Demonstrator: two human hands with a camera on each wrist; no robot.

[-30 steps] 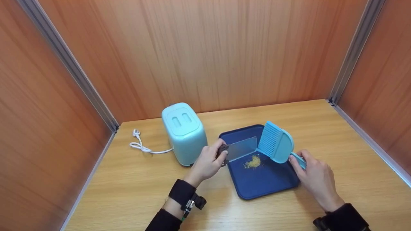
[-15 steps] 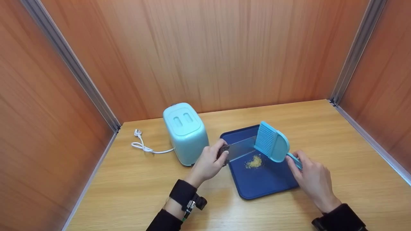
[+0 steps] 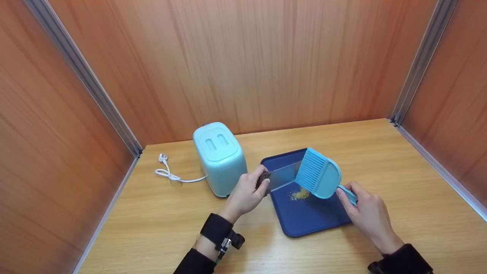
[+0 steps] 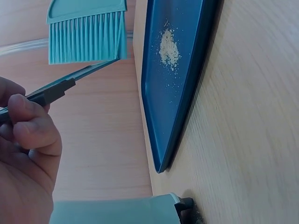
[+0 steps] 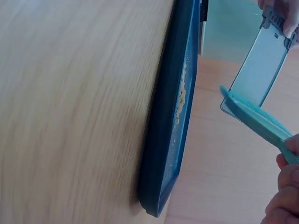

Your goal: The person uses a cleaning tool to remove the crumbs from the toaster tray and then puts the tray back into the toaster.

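I count two hands here, with one brush (image 3: 328,179), one flat panel (image 3: 283,177), one navy tray (image 3: 312,222), one heap of crumbs (image 3: 299,195) and one toaster (image 3: 218,161). The left hand (image 3: 245,193) reaches in, thumb and fingers pinching the panel's dark end and holding it above the tray. The right hand (image 3: 370,214) has its fingers curled around the brush handle. From the left hand, the panel runs toward two o'clock, the crumbs lie on the tray at three, and the toaster stands at eleven. From the right, the brush head is at ten o'clock, bristles at the panel's far end.
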